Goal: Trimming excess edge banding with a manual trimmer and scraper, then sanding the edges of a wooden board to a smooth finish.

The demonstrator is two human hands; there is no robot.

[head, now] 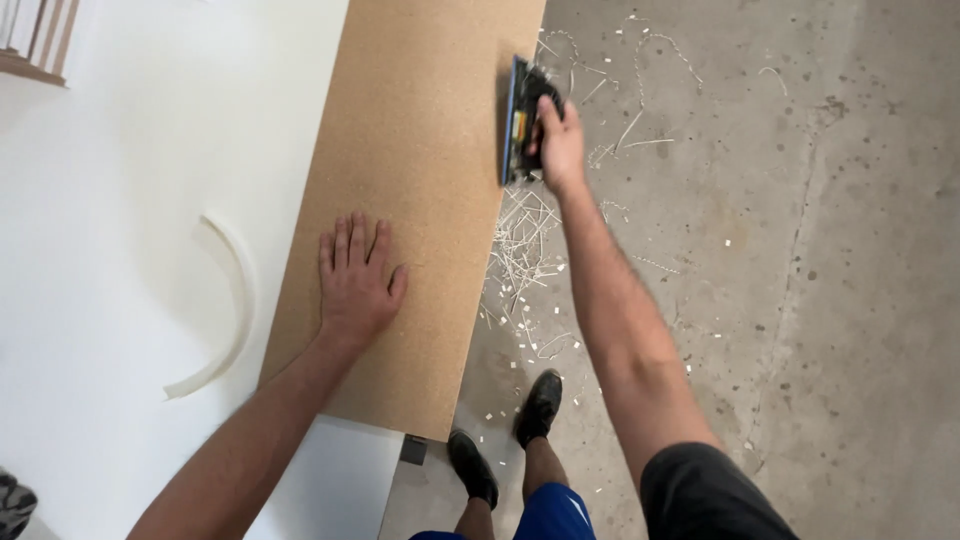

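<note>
While flat on rough chipboard, left hand.

**Board and edge tool**

A bare brown chipboard panel lay flat over a white surface, running lengthwise away from the viewer. A blue-and-black hand tool (flat, upright on its side) sat pressed against the panel's right long edge, near the far end.

Left hand flat, fingers spread, right hand clenched, arm outstretched
</note>
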